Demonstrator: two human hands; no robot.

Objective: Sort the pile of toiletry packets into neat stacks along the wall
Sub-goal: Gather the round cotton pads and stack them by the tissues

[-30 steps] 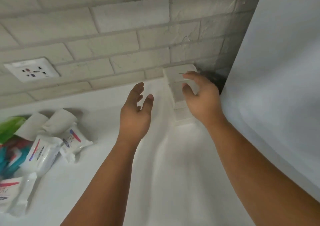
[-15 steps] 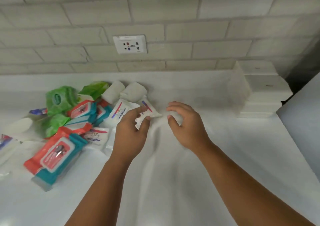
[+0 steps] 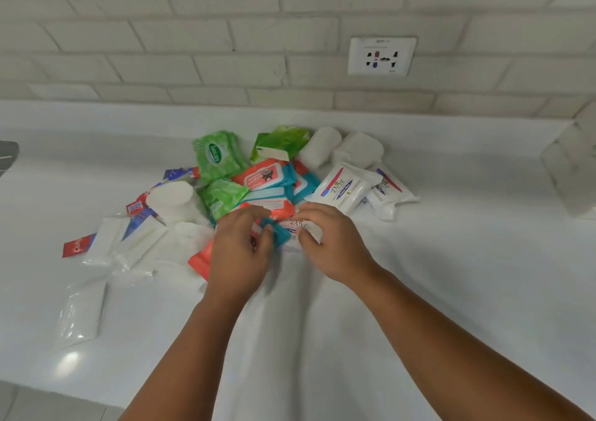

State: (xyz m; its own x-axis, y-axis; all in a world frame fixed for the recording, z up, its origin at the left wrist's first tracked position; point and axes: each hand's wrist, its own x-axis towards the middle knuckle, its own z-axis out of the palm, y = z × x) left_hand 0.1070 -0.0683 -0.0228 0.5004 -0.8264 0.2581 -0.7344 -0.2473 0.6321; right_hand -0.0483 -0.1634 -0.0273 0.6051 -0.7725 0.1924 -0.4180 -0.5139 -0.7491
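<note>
- Rear wall (image 3: 225, 33): pale rectangular tiles laid in a brick pattern with grey grout lines.
- Socket plate (image 3: 382, 55): white, mounted on the wall at upper right, with several dark pin holes.
- Countertop (image 3: 467, 259): glossy white, meeting the wall along its far edge.
- Reflection (image 3: 68, 361): a soft bright patch of light on the countertop's near left.
- Floor (image 3: 48, 407): grey tiles, visible below the counter's front edge.

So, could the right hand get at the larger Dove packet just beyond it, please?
Probably yes: the larger Dove packet lies uncovered on the pile's right edge, just beyond the right hand, though that hand pinches a smaller Dove packet and must let go first.
</note>
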